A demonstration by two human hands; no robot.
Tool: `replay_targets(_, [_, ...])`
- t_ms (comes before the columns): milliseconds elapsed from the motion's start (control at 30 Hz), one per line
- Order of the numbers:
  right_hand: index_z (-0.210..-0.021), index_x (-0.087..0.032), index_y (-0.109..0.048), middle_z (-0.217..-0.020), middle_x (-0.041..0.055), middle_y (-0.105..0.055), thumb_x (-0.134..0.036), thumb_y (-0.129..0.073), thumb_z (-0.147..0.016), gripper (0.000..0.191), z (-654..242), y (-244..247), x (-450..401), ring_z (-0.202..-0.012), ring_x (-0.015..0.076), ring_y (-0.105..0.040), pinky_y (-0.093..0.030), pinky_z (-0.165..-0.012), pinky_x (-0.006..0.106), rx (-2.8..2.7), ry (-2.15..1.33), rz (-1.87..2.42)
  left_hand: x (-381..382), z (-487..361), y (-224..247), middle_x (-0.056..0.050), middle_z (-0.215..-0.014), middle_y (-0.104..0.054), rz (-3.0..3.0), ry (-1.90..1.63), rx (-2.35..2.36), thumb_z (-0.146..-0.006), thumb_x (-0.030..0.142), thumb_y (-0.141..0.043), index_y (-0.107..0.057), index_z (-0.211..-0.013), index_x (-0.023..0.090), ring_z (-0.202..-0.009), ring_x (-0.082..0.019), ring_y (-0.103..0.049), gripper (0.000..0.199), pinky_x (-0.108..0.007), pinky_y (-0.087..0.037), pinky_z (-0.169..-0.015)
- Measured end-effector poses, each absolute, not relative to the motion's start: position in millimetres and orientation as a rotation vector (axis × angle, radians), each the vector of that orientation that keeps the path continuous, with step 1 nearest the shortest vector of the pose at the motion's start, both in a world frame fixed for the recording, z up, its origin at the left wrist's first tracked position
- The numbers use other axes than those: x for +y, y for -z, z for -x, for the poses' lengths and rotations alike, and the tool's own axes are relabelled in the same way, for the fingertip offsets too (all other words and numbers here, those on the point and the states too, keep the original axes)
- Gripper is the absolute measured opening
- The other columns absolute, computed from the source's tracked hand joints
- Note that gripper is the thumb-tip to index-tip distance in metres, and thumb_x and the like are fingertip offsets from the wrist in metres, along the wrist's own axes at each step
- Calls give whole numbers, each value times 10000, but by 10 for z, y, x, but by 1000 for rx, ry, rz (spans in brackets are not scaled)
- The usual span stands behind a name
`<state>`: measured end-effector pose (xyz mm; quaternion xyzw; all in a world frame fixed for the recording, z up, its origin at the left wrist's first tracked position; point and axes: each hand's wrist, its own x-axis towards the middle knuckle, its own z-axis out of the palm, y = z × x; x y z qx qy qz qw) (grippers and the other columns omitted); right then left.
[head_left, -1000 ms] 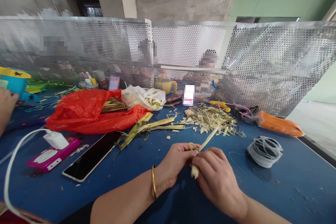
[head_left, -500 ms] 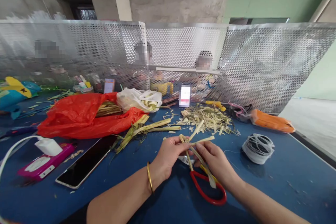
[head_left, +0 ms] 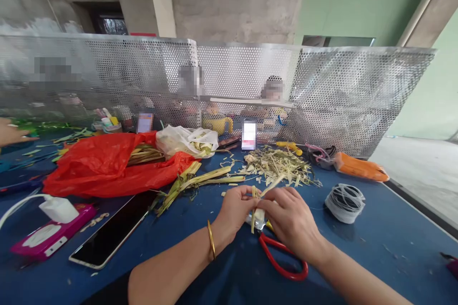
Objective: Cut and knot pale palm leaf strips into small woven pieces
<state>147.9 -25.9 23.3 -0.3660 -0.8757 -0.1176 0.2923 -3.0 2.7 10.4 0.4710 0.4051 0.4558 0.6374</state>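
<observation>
My left hand (head_left: 232, 209), a gold bangle on its wrist, pinches a folded pale plant strip (head_left: 254, 194) between thumb and fingers. My right hand (head_left: 291, 219) is closed on the same strips from the other side, its fingers bent over them and partly hiding them. One end of the strip hangs down below the fingertips, and another sticks up to the upper right. Beneath both hands lies a pair of red-handled scissors (head_left: 294, 277), its metal part mostly covered. Further off is a heap of plant scraps (head_left: 281, 164).
Longer stalks (head_left: 205, 176) lie by a red plastic bag (head_left: 96, 167). A phone (head_left: 114, 231) and a magenta power strip (head_left: 53, 243) are at left. A wire coil (head_left: 345, 204) and an orange packet (head_left: 360, 167) sit at right. A perforated metal screen (head_left: 243, 66) stands behind. Another person's hand (head_left: 14, 132) shows far left.
My right hand has turned over the strips, its back now facing up. The strip ends have shifted, one now hanging down. Another person's hand has appeared at far left, and the view has shifted slightly.
</observation>
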Motion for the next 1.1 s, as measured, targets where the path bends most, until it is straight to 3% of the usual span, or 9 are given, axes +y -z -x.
replay_targets(100, [-741, -188, -548, -846, 50, -622, -179, -397, -929, 241, -1449, -282, -214, -795, 165, -562, -376, -761, 294, -2182, 244, 1192, -40, 20, -103, 7, -572, -601, -1142, -956, 901, -622, 251, -721, -682, -707, 122, -517, -97, -519, 159, -205, -388, -512])
replay_targets(267, [-705, -213, -449, -620, -20, -553, -279, -394, -930, 241, -1476, -227, -147, -542, 126, -471, -255, -519, 239, -2109, -38, 1684, -49, 29, -44, -11, -603, -622, -1206, -862, 876, -653, 264, -698, -692, -674, 122, -539, -106, -539, 143, -227, -433, -555])
replay_targets(533, [-650, -218, -362, -562, -32, -487, -300, -407, -890, 257, -1446, -72, -154, -510, 120, -364, -184, -505, 250, -1969, -158, 1804, -88, -26, 55, -27, -676, -667, -1106, -868, 880, -648, 346, -753, -710, -786, 129, -640, -134, -606, 260, -262, -492, -671])
replay_targets(733, [-622, -214, -405, -554, -33, -480, -394, -400, -889, 322, -1500, 11, -98, -539, 122, -408, -266, -512, 231, -1821, -387, 1666, -102, -56, 64, -49, -725, -701, -999, -971, 940, -682, 234, -733, -685, -849, 122, -634, -128, -641, 206, -216, -480, -615])
replay_targets(867, [-872, -223, -547, -590, -47, -543, -404, -486, -861, 191, -1613, -102, -120, -538, 126, -460, -312, -518, 236, -1876, -489, 1603, -33, -19, 59, -40, -692, -695, -960, -1019, 1011, -707, 199, -704, -648, -891, 133, -617, -138, -653, 204, -213, -480, -573])
replay_targets(967, [-989, -221, -572, -625, -46, -560, -362, -540, -836, 210, -1684, -216, -155, -543, 119, -475, -358, -524, 237, -1913, -642, 1427, 8, 0, 77, -41, -709, -698, -963, -1009, 1024, -720, 224, -693, -639, -895, 136, -601, -128, -644, 203, -193, -454, -526])
replay_targets(1100, [-931, -192, -643, -840, 18, -670, -368, -618, -797, 222, -1700, -322, -206, -769, 152, -615, -482, -694, 268, -1763, -1123, 1180, 6, -13, 86, -39, -720, -697, -987, -1001, 975, -725, 255, -687, -661, -892, 135, -594, -113, -626, 207, -187, -447, -521])
